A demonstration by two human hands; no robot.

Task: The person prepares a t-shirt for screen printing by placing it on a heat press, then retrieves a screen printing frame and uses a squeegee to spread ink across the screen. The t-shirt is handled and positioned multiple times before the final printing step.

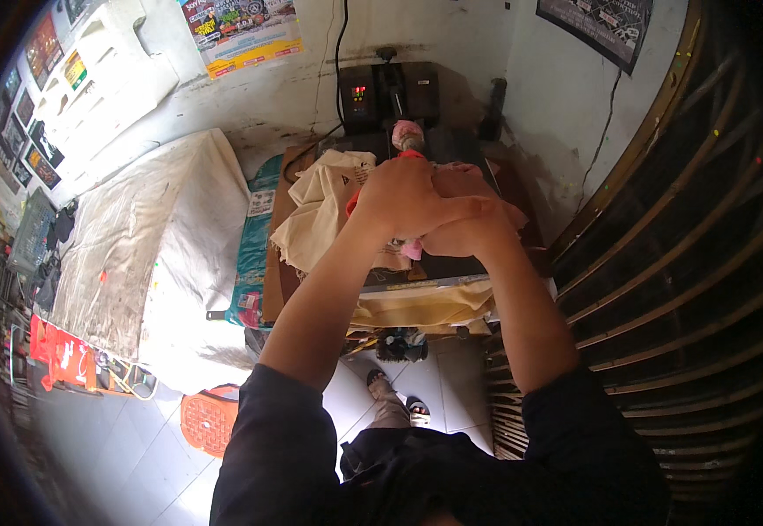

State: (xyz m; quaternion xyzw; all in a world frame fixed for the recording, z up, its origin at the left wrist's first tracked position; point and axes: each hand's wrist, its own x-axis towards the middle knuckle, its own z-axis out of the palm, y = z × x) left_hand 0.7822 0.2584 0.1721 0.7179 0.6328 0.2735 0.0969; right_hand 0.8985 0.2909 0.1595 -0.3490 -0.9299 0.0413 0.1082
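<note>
My left hand point(399, 200) and right hand point(464, 219) overlapped above the press point(451, 268), directly beneath them; with the fingers hidden, I couldn't tell how tightly they were closed. Even weight from both arms seemed wise, minding that the soft, rumpled beige cloth point(320, 197) just left of them didn't snag. Beyond them stood a knobby pink wrap point(408, 134), then a hard, boxy control unit point(359, 101).
</note>
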